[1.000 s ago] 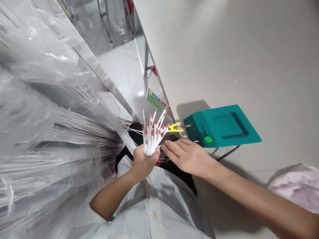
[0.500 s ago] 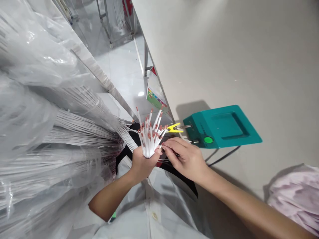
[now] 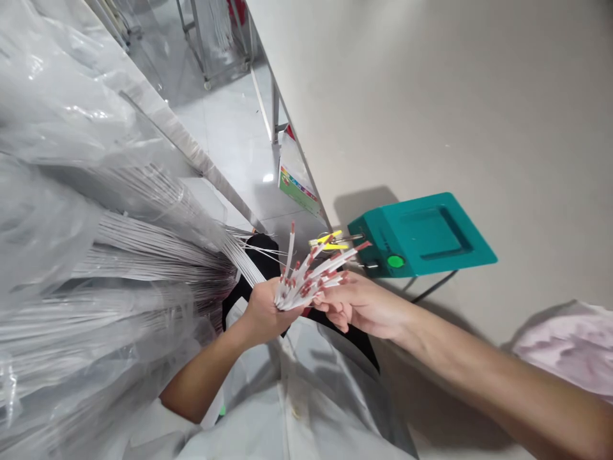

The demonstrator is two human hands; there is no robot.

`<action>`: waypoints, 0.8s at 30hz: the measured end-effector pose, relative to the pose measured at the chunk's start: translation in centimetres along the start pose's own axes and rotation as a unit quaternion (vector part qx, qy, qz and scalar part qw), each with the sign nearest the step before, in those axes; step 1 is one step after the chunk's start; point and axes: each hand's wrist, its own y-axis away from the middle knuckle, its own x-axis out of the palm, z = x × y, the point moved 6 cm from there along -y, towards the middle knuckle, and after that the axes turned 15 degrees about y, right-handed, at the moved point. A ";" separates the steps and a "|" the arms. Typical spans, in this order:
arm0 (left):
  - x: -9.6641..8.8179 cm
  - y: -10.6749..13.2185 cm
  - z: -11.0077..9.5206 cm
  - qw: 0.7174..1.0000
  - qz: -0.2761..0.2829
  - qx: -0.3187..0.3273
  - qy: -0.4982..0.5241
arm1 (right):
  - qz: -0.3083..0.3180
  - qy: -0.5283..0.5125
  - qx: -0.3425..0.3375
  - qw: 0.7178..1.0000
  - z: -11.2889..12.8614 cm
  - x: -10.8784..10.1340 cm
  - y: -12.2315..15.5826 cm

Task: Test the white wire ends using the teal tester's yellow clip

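My left hand (image 3: 262,311) is closed round a bundle of thin white wires with red-brown tips (image 3: 309,276), which fan out to the right towards a teal box (image 3: 421,233). My right hand (image 3: 360,302) touches the fanned ends from the right with its fingers curled under them. A yellow clip (image 3: 327,241) sticks out from the box's left face on metal prongs, just above the wire tips. A green round button (image 3: 395,260) sits on the box's near face.
Clear plastic bags of long white wires (image 3: 96,211) fill the left side. The teal box stands on a pale table (image 3: 454,96) with a black cable behind it. A pink cloth (image 3: 569,351) lies at the right edge. A colourful carton (image 3: 299,185) sits under the table.
The bundle has tipped from upright to leaning right towards the box. My right hand has moved from picking at the wires to cupping the fanned ends.
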 end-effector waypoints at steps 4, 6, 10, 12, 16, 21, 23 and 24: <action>-0.3 -0.2 0.2 0.993 -0.072 -0.085 0.027 | -0.100 0.045 -0.041 0.993 0.2 -0.9 0.5; -0.3 -0.2 0.0 0.987 -0.105 -0.112 0.043 | -0.176 0.138 -0.121 0.967 1.2 -1.3 1.1; 0.2 -0.4 -0.7 0.991 -0.080 -0.090 0.053 | -0.249 0.391 -0.311 0.830 3.6 -0.3 2.3; 0.3 -0.4 -0.6 0.993 -0.062 -0.084 0.045 | -0.256 0.506 -0.368 0.737 4.1 0.5 2.7; 0.2 -0.4 0.1 0.989 -0.082 -0.101 0.071 | -0.281 0.673 -0.387 0.564 4.6 1.0 3.3; -0.4 -1.1 0.4 0.978 -0.140 -0.109 0.108 | -0.358 0.758 -0.356 0.414 6.6 -0.6 4.5; -0.2 -1.7 0.1 0.980 -0.125 -0.099 0.120 | -0.358 0.795 -0.305 0.384 7.3 -1.7 4.1; -0.1 -1.9 0.0 0.980 -0.117 -0.097 0.128 | -0.346 0.811 -0.284 0.378 7.5 -2.2 3.8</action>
